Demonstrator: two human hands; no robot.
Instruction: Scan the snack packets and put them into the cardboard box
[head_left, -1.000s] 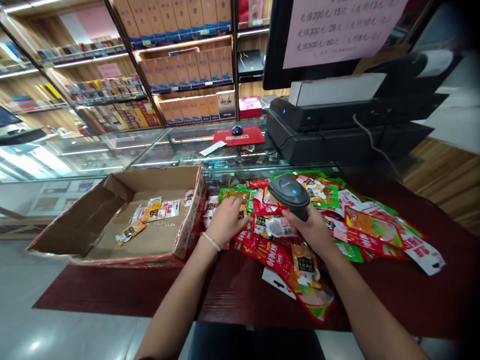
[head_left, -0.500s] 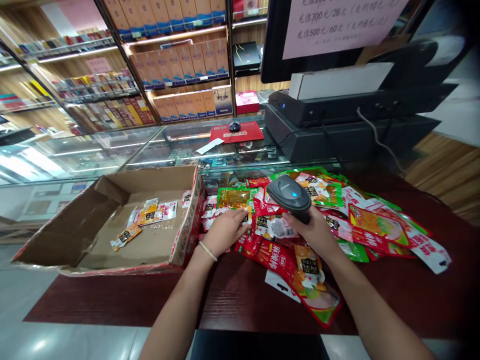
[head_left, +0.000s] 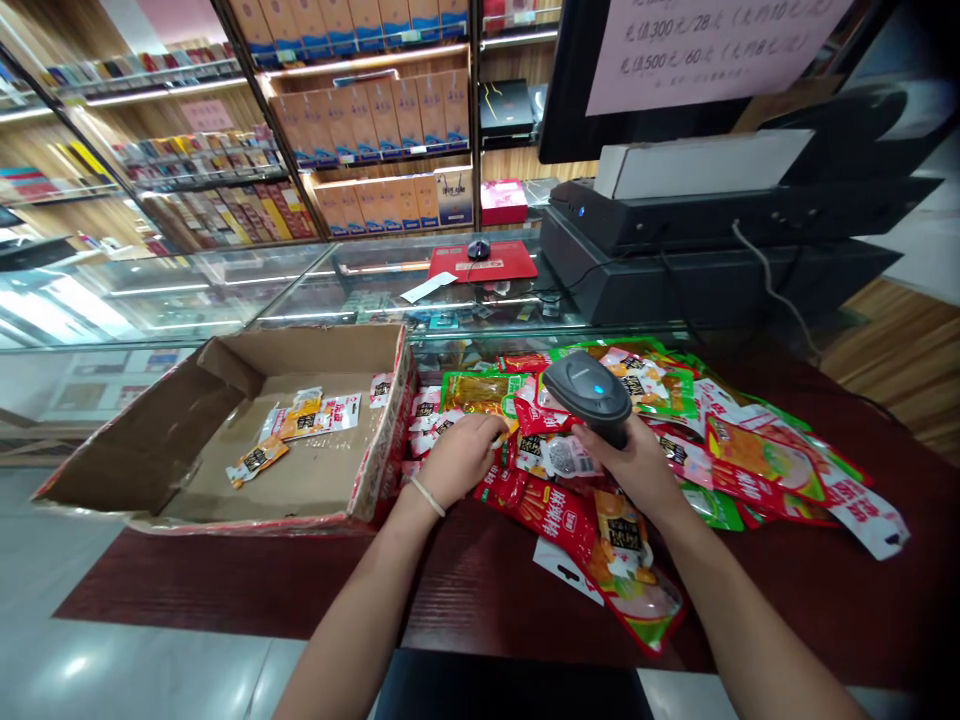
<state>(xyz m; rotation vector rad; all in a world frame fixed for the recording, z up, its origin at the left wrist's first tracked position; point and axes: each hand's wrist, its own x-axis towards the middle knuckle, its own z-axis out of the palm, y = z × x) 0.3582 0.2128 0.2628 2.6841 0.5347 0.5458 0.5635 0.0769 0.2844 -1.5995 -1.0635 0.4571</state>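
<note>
Head view shows the right hand (head_left: 643,470) with fingers closed around the scanner (head_left: 589,385), above many packets (head_left: 551,515) heaped on the counter (head_left: 472,600). The left hand (head_left: 459,462) has bent fingers over this heap; whether they grip something, I cannot tell. Only some packets lie inside the box (head_left: 322,350). The work seems unfinished; which packets are done, I cannot tell.

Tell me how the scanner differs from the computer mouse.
The scanner is held in the right hand; the computer mouse rests on a red mat. The scanner has a handle; the computer mouse shows only a rounded body. Both are dark.
</note>
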